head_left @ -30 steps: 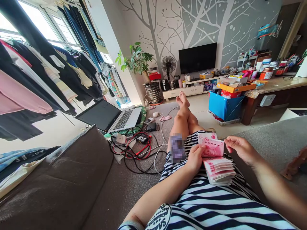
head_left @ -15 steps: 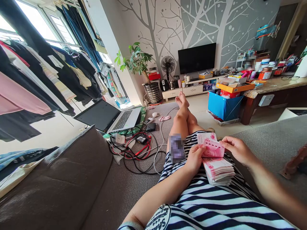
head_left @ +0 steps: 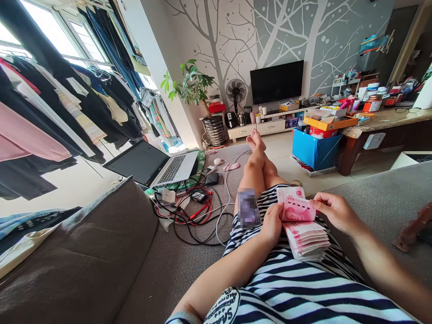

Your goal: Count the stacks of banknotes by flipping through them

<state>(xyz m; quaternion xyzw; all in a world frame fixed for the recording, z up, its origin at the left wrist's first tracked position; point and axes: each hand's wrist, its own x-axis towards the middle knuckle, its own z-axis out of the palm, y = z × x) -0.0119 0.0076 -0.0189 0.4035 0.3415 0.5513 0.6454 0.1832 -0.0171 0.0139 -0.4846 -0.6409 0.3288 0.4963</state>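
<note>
My left hand (head_left: 272, 221) is closed on the left edge of some pink 100 banknotes (head_left: 298, 210), its thumb lying over the front. At their right edge, my right hand (head_left: 332, 208) pinches the front note between thumb and fingers. One more pink note (head_left: 286, 193) shows behind, above the front one. A thick folded stack of banknotes (head_left: 308, 243) hangs below, resting on the striped clothing (head_left: 303, 288) over my lap. How the upper notes join the stack is hidden by my left hand. A phone (head_left: 249, 209), partly blurred out, lies on my thigh just left of my left hand.
Tangled cables (head_left: 199, 211) and chargers lie on the grey sofa (head_left: 202, 261) to my left, beside an open laptop (head_left: 168, 171). My bare legs (head_left: 254, 173) stretch forward. A blue storage box (head_left: 315, 148) stands beyond, near a cluttered table (head_left: 388, 119) at right.
The front note now faces me more flatly, showing more of its portrait. My left thumb has shifted slightly toward its left edge. Everything else is nearly the same.
</note>
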